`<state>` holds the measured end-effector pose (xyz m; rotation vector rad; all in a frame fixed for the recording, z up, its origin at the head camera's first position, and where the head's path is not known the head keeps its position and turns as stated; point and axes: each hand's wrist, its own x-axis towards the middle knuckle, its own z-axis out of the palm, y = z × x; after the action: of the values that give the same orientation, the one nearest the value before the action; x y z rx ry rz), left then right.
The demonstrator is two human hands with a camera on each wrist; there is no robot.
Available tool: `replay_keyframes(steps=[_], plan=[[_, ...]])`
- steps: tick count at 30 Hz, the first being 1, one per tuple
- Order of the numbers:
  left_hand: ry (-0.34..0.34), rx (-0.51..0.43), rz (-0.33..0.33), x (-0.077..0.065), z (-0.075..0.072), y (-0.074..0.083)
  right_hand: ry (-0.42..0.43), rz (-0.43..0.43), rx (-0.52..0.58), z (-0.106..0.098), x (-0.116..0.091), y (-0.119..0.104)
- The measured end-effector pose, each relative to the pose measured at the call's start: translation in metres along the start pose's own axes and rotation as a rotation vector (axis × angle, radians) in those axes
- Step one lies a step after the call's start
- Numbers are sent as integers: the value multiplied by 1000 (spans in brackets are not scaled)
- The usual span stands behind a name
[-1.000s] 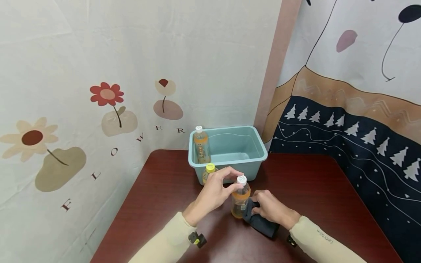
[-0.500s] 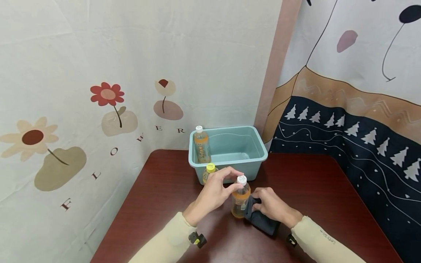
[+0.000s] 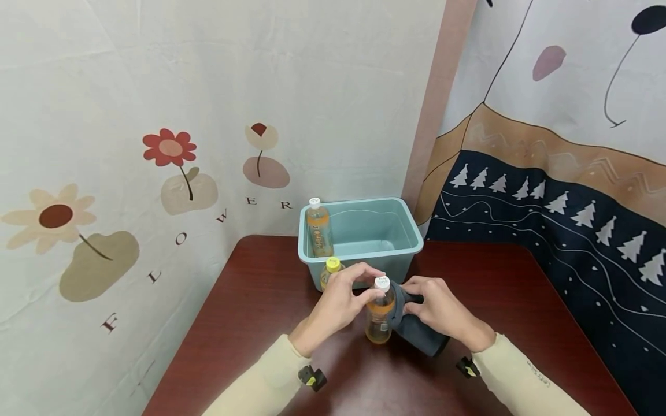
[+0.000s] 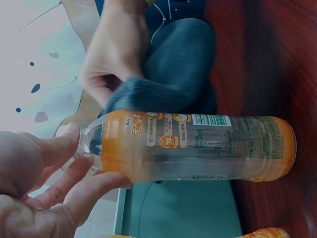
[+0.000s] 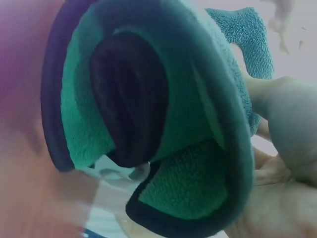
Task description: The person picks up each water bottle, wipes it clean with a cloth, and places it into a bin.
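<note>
Head view bright, crisp, pale glare on glossy dark-red tabletop (image 3: 385, 396), soft shadows there! Left wrist dimmer, bluish; right wrist hazy, rolled dark-grey terry cloth (image 5: 190, 111) tinted green.

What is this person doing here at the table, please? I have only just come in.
The person's left hand holds a white-capped bottle upright near its top. The right hand grips a dark cloth, which seems to touch the bottle's side. Behind them is a blue-green basin with another bottle at its left end. A yellow-capped bottle is in front of the basin, partly hidden by the left hand.
</note>
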<state>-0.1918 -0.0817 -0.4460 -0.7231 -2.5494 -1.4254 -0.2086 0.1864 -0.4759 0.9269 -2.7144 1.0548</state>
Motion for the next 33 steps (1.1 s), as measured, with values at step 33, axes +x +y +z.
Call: replay_keyframes(steps=[33], plan=[[-9,12,13,0,-1,1,21,-32,17,4,-5,-4]])
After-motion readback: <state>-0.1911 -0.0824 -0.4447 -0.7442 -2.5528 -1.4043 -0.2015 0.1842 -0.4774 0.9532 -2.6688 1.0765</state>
